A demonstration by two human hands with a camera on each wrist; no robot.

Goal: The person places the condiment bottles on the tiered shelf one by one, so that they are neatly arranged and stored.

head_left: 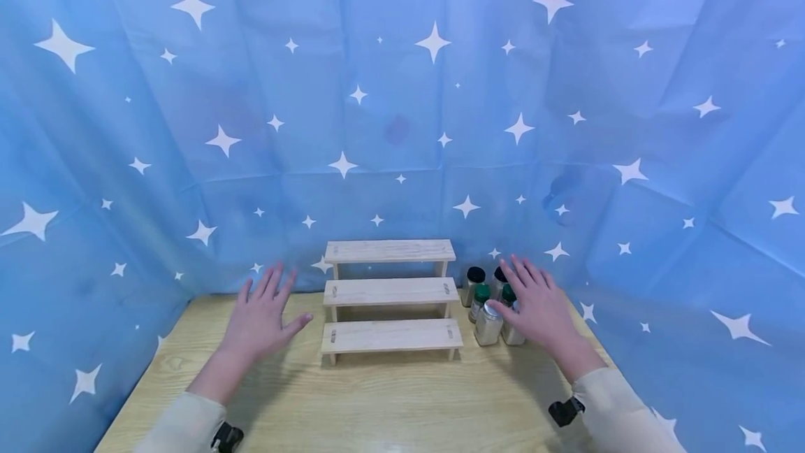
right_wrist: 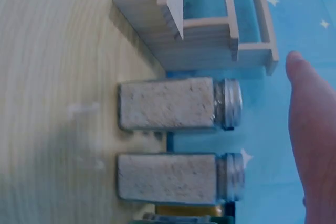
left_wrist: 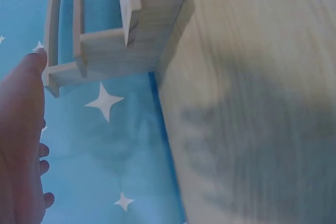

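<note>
My left hand [head_left: 260, 320] hovers over the table left of a three-step wooden rack [head_left: 391, 292], fingers spread and holding nothing. On the other side, my right hand [head_left: 537, 306] is held above a group of spice jars, its fingers straight and apart, partly hiding them. Two jars with silver lids stand in front, a silver-lidded jar [head_left: 488, 325] being the nearer to the rack. Behind them are green-lidded jars [head_left: 479, 300] and black-lidded jars [head_left: 474, 285]. In the right wrist view, two square glass jars [right_wrist: 167, 103] hold a pale, speckled content, apart from my thumb.
The light wooden table [head_left: 390, 404] has its back edge against a blue curtain [head_left: 390, 124] with white stars, which also runs along both sides. All three rack steps are bare. A dark wrist strap [head_left: 567, 411] sits at the right sleeve.
</note>
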